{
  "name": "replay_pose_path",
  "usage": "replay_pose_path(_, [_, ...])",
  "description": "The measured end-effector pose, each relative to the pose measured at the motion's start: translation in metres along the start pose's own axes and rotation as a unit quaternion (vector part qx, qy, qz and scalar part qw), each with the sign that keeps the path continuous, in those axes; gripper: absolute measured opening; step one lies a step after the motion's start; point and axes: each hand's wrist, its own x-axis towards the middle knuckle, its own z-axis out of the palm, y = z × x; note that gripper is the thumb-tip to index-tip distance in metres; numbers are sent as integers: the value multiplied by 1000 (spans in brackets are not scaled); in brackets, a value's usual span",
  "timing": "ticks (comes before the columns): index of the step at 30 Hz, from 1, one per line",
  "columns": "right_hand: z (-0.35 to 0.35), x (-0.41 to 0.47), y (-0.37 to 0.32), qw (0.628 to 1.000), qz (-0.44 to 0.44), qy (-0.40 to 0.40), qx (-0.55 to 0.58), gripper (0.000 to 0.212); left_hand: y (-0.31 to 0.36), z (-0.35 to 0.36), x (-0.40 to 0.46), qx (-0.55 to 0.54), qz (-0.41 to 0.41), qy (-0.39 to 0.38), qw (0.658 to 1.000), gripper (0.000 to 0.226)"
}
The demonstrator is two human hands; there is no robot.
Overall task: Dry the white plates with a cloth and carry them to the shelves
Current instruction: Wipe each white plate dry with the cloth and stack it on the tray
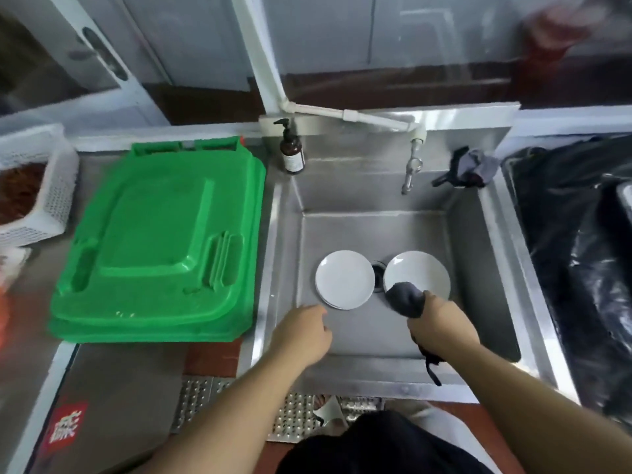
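The right hand grips a dark cloth against the right plate on the sink floor; the left hand, loosely curled and empty, nears the stacked plates. Wiping probably goes best with the plate lifted and steadied.

Ahead of left fingers: the left hand hung over bare sink floor; a stack of white plates lay just beyond the fingertips.
Ahead of right fingers: the right hand gripped a dark cloth that touched a second white plate.
Between the plates: narrow gap over the drain.
Beyond the plates: open floor up to the rear wall; tap overhung it.
Left of left fingers: sink wall, then green lids.
Right of right fingers: sink wall, black bag past the rim.
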Motion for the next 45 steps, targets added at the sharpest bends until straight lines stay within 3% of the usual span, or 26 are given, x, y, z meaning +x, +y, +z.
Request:
replay_pose_path(6, [3, 26, 23, 998, 29, -20, 43, 26, 23, 12, 37, 48, -4, -51, 998, 43])
replay_pose_path(14, [0, 74, 37, 996, 7, -76, 48, 22, 54, 34, 87, 72, -48, -73, 994, 40])
replay_pose_path(19, [11, 102, 45, 994, 34, -98, 41, 24, 46, 56, 120, 20, -99, -91, 991, 43])
replay_pose_path(24, [36, 128, 50, 990, 73, -107, 55, 18, 21, 82, 163, -40, -155, -63, 985, 25])
replay_pose_path(30, [87, 155, 50, 986, 114, -86, 87, 16, -21, 120, 221, -97, -233, -46, 967, 22])
replay_pose_path(40, [147, 184, 39, 966, 157, -127, 161, 17, -57, 189, 276, -268, -399, 1, 877, 27])
replay_pose_path(45, [157, 191, 43, 958, 175, -133, 183, 19, -61, 206, 292, -421, -458, 35, 782, 13])
